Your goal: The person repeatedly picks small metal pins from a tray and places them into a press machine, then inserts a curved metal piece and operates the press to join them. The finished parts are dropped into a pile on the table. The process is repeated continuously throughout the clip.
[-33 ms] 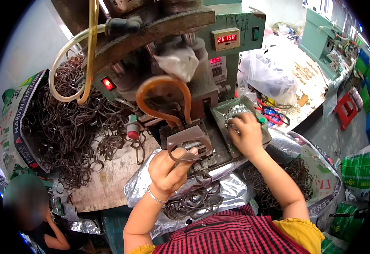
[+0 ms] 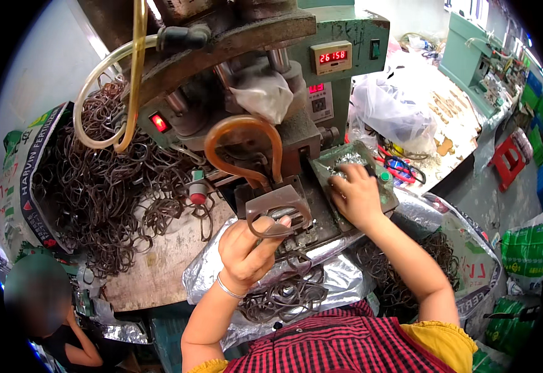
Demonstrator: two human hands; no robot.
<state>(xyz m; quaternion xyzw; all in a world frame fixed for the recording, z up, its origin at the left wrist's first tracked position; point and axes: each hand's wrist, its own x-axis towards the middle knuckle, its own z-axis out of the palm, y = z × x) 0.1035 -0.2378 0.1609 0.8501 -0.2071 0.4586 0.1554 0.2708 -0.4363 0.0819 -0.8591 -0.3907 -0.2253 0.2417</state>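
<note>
Pinched between the thumb and fingers of my left hand (image 2: 245,253) is a flat brown loop (image 2: 270,234), a bent strip. It rests against the brown metal block (image 2: 277,198) at the front of a press (image 2: 225,56). To the right, my right hand (image 2: 361,198) hangs over a green metal tray (image 2: 329,200). Small silver bits (image 2: 348,160) lie in that tray, just beyond my curled fingers. The fingertips are drawn together, and anything between them is too small to make out. An orange-brown tube (image 2: 276,143) arches up behind the block.
Tangled brown loops (image 2: 97,168) heap up on the left. More loops (image 2: 284,295) lie on silver sheeting (image 2: 340,280) before me. A red push button (image 2: 197,194) stands beside the press. Right are a clear plastic bag (image 2: 389,115) and red-handled pliers (image 2: 402,169). Someone (image 2: 78,339) sits lower left.
My right hand has drawn slightly back toward me and left from the silver bits. The orange-brown tube has shifted a little right. My left hand stays in place with the brown loop.
</note>
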